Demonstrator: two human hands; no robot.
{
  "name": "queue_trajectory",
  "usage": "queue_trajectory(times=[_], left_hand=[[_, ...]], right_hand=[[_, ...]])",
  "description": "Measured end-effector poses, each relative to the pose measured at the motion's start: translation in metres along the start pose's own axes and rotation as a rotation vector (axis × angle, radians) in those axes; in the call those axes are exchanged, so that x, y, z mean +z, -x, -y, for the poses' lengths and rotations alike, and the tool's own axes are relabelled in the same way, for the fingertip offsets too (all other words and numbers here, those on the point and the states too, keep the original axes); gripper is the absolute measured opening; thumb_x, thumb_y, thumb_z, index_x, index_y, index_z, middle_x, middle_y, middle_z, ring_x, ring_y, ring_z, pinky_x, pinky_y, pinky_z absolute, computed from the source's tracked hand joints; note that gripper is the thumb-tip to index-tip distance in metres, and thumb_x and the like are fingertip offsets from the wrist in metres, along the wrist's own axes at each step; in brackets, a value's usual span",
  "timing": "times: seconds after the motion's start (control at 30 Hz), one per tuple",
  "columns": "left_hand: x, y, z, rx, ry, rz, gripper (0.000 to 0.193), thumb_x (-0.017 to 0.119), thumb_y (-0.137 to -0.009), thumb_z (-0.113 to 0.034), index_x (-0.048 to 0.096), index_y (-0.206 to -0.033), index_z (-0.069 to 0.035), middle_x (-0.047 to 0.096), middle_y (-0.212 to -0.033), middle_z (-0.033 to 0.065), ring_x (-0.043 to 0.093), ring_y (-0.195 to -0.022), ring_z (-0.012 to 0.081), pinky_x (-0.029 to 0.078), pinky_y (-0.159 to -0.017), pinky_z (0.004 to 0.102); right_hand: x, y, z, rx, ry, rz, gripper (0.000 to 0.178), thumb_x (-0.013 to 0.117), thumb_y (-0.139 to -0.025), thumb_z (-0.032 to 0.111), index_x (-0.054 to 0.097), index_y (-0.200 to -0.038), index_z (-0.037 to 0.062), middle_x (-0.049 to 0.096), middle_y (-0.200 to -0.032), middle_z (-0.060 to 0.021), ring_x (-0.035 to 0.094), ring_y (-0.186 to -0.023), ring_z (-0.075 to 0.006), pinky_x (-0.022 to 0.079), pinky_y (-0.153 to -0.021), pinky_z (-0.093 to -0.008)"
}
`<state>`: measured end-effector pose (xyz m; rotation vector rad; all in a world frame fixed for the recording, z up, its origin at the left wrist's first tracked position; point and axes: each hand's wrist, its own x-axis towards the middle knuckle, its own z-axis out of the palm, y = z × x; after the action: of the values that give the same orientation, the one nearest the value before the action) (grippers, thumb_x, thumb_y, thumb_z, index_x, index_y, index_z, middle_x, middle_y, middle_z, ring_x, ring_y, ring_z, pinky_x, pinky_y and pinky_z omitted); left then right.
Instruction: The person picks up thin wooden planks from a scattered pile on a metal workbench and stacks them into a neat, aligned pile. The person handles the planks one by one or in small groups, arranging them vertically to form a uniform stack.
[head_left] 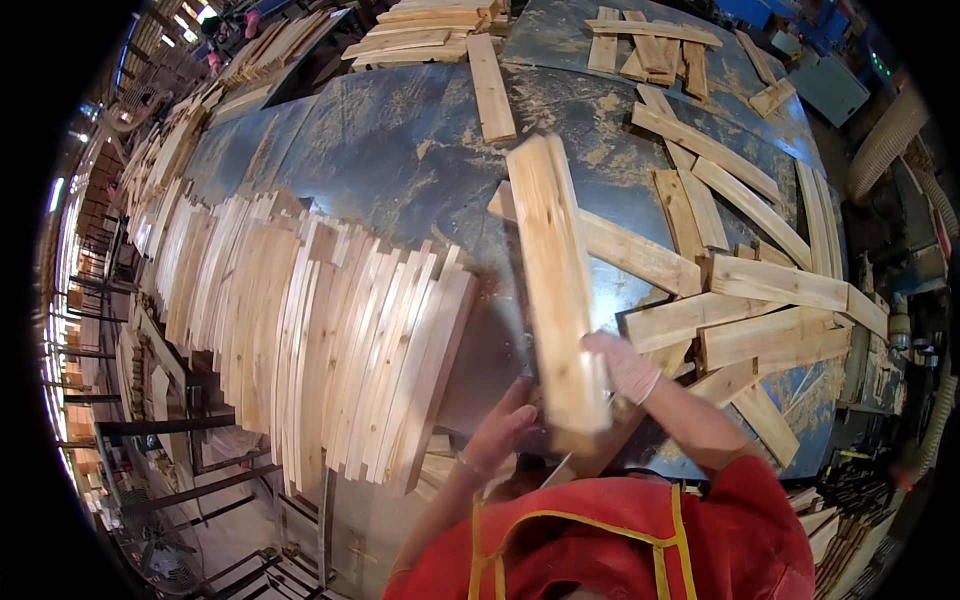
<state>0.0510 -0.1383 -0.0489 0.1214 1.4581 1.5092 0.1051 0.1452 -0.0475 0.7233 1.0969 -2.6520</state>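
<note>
A pale wooden board (552, 270) stands tilted in front of me, its lower end blurred. My right hand (622, 368), in a whitish glove, grips it by the right edge near the lower end. My left hand (505, 425) is just left of that lower end, fingers apart and holding nothing that shows; its far fingertips are smeared. Left of it, a long row of boards (330, 350) stands packed side by side on edge. Behind the held board, another plank (640, 252) lies slantwise on the dark metal table (400, 150).
Loose boards (775, 280) lie crisscrossed on the table's right side. More planks (655, 50) lie at the far right, with a stack (425, 35) at the far edge. Sawdust is scattered over the tabletop. A ribbed hose (890, 145) hangs at right; a metal frame (200, 425) stands lower left.
</note>
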Motion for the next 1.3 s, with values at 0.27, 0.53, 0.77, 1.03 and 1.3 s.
queue_trajectory(times=[0.27, 0.53, 0.77, 1.03, 1.3], left_hand=[[-0.044, 0.104, 0.018, -0.118, -0.964, -0.41, 0.069, 0.083, -0.083, -0.033, 0.06, -0.144, -0.009, 0.073, -0.114, 0.0141, 0.072, -0.102, 0.0349, 0.058, -0.089, 0.0475], [-0.089, 0.091, 0.031, 0.42, -1.861, -0.593, 0.081, 0.078, -0.08, -0.036, 0.051, -0.151, -0.006, 0.056, -0.149, 0.0169, 0.051, -0.141, 0.04, 0.038, -0.119, 0.0569], [-0.097, 0.07, 0.009, 0.34, -1.815, -0.441, 0.078, 0.078, -0.082, -0.031, 0.054, -0.152, -0.006, 0.054, -0.152, 0.018, 0.049, -0.144, 0.0408, 0.038, -0.12, 0.0559], [0.035, 0.012, -0.013, 0.274, -1.057, -0.222, 0.08, 0.079, -0.092, -0.042, 0.051, -0.156, -0.004, 0.056, -0.153, 0.0211, 0.055, -0.142, 0.0337, 0.042, -0.12, 0.0503], [0.05, -0.028, -0.022, -0.361, 0.349, -0.054, 0.049, 0.072, -0.101, -0.018, 0.059, -0.146, -0.006, 0.07, -0.129, 0.0095, 0.072, -0.113, 0.0238, 0.061, -0.099, 0.0399]], right_hand=[[0.081, -0.038, -0.115, -0.097, 0.699, -0.126, 0.088, 0.076, -0.097, 0.043, 0.039, -0.165, 0.0, 0.072, -0.125, -0.0179, 0.067, -0.114, -0.028, 0.051, -0.105, -0.0391], [0.114, -0.056, -0.06, -0.155, 1.081, 0.187, 0.079, 0.083, -0.084, 0.037, 0.056, -0.148, 0.0005, 0.07, -0.132, -0.0302, 0.069, -0.124, -0.0411, 0.053, -0.106, -0.0466], [-0.064, -0.016, 0.144, -0.195, 2.271, -0.635, 0.077, 0.082, -0.079, 0.023, 0.058, -0.151, 0.0114, 0.065, -0.141, -0.0178, 0.06, -0.134, -0.0359, 0.049, -0.112, -0.0461], [-0.032, 0.009, 0.17, 0.206, 0.491, -0.108, 0.064, 0.077, -0.096, 0.039, 0.062, -0.142, -0.0028, 0.076, -0.124, -0.0187, 0.072, -0.115, -0.0291, 0.056, -0.105, -0.0387], [-0.048, -0.053, 0.117, -0.446, 1.595, -0.266, 0.08, 0.078, -0.091, 0.053, 0.057, -0.153, 0.0066, 0.067, -0.141, -0.0224, 0.058, -0.14, -0.0327, 0.048, -0.116, -0.0432]])
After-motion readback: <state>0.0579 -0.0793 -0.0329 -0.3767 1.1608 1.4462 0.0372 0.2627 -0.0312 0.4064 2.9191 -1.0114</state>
